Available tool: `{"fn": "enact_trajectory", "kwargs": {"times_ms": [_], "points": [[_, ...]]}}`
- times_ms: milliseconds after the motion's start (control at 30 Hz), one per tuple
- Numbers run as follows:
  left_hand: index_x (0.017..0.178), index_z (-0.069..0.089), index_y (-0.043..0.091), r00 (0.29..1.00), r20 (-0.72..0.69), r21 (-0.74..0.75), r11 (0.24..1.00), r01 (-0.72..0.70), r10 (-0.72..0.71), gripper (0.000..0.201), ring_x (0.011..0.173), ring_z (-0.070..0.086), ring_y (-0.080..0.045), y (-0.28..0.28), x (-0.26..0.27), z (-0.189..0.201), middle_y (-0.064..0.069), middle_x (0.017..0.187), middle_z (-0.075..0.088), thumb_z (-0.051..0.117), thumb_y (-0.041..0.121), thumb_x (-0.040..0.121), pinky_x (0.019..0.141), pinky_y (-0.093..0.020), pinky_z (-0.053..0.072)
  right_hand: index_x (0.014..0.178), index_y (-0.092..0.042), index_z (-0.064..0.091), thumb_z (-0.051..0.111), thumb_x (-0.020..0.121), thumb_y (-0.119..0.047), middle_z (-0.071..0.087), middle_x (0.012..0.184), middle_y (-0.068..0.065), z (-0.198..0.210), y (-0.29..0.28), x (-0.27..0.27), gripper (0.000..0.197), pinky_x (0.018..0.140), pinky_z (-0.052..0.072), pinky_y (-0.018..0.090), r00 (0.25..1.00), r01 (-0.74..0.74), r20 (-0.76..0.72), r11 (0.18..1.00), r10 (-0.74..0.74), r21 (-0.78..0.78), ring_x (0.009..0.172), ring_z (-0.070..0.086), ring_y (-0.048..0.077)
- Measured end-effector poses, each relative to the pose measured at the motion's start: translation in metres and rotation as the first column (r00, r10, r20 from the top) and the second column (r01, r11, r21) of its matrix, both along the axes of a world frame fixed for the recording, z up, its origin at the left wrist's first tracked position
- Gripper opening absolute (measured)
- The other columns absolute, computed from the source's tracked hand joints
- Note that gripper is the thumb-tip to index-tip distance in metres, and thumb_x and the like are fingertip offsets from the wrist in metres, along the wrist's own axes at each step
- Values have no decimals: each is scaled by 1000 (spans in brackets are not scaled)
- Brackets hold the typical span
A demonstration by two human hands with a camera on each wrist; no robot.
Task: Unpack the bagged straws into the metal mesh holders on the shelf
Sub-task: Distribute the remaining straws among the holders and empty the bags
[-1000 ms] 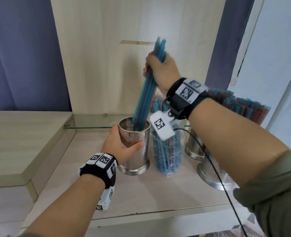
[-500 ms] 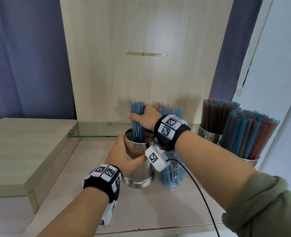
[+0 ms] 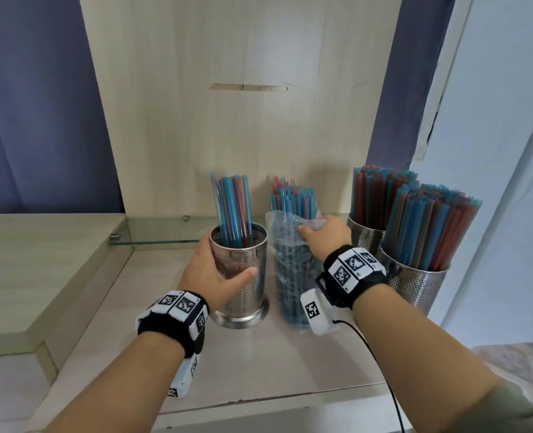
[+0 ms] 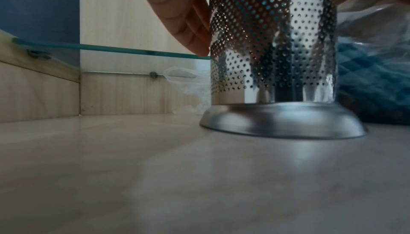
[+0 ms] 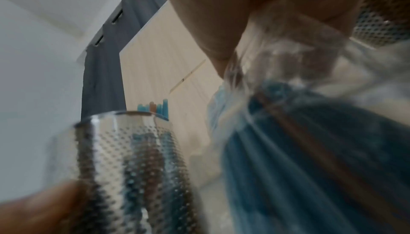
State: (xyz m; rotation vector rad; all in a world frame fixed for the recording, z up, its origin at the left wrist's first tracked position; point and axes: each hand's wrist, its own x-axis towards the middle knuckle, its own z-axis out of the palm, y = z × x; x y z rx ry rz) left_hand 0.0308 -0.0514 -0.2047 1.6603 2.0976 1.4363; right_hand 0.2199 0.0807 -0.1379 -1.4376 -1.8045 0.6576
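Standing upright, bagged straws

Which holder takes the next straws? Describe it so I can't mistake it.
On the wooden shelf, left of the plastic bag of straws, stands a mesh holder gripped by the left hand. Unlike the two packed holders at right, it's only partly filled.

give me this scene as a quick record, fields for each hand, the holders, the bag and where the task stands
left hand: grips the left mesh holder on the shelf
right hand: grips the plastic bag near its open top
left mesh holder: upright, partly filled with straws
plastic bag: upright beside that holder, straws still inside
right mesh holders: two, both packed full
task state: unfinished, bag not yet emptied
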Motion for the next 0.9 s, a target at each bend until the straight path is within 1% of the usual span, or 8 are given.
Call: {"fn": "enact_trajectory", "kwargs": {"times_ms": [200, 333, 400, 500, 600, 733, 833, 900], "points": [[143, 28, 25, 1000, -8, -63, 998, -11, 10, 102, 112, 54, -11, -4, 4, 6, 4, 136, 53, 80, 59, 63, 97, -31, 45, 148, -5, 31, 61, 95, -17, 51, 138, 14, -22, -19, 26, 61, 78, 37, 13, 926, -39, -376, 998, 18, -49, 112, 53, 19], [154, 8, 17, 982, -98, -66, 983, -169, 162, 130, 140, 33, -26, -13, 11, 15, -9, 154, 31, 82, 64, 57, 116, -45, 29, 149, -3, 30, 60, 96, -21, 52, 136, 3, -36, -32, 41, 63, 76, 46, 10, 890, -213, -419, 976, 179, -37, 107, 53, 11], [152, 10, 7, 911, -269, 75, 949, -305, 314, 130, 139, 23, -28, -26, 26, 24, -14, 152, 26, 83, 60, 59, 116, -44, 20, 142, -5, 44, 63, 93, -24, 63, 127, 7, -43, -38, 49, 55, 85, 55, 26, 866, -260, -450, 965, 218, -32, 105, 65, 16], [140, 36, 8, 901, -367, 302, 946, -119, 231, 100, 112, 41, -17, -44, 56, 36, -6, 125, 47, 75, 60, 63, 101, -32, 35, 115, -8, 61, 69, 90, -23, 73, 101, 6, -49, -46, 64, 31, 84, 58, 45, 831, -316, -487, 949, 269, -15, 88, 72, 20], [132, 46, 22, 961, -272, 77, 994, 77, -54, 81, 94, 50, 1, -49, 81, 39, 13, 107, 51, 68, 67, 68, 84, -23, 49, 86, -11, 64, 71, 88, -15, 73, 77, 2, -49, -58, 77, 8, 77, 56, 47, 763, -401, -537, 915, 360, 44, 71, 69, 18], [134, 41, 32, 977, -127, -73, 984, 163, -171, 100, 117, 54, -1, -35, 93, 32, 18, 127, 55, 77, 77, 52, 101, -34, 49, 83, -10, 64, 69, 84, -24, 66, 86, 8, -45, -71, 81, 15, 83, 49, 47, 674, -521, -537, 842, 508, 143, 82, 62, 22], [131, 42, 26, 979, -78, -93, 979, 182, -189, 96, 118, 55, -4, -30, 96, 38, 15, 126, 57, 86, 62, 53, 104, -35, 47, 74, -30, 63, 68, 81, -26, 59, 126, -6, -39, -72, 80, 10, 107, 38, 38, 630, -581, -504, 789, 591, 198, 131, 48, 13], [139, 35, 21, 984, -76, -78, 984, 157, -163, 106, 126, 50, -9, -26, 98, 44, 7, 137, 52, 88, 56, 55, 109, -37, 43, 71, -30, 59, 69, 84, -18, 60, 121, -1, -34, -68, 83, 20, 99, 45, 35, 569, -643, -531, 742, 628, 189, 123, 55, 14]]}}
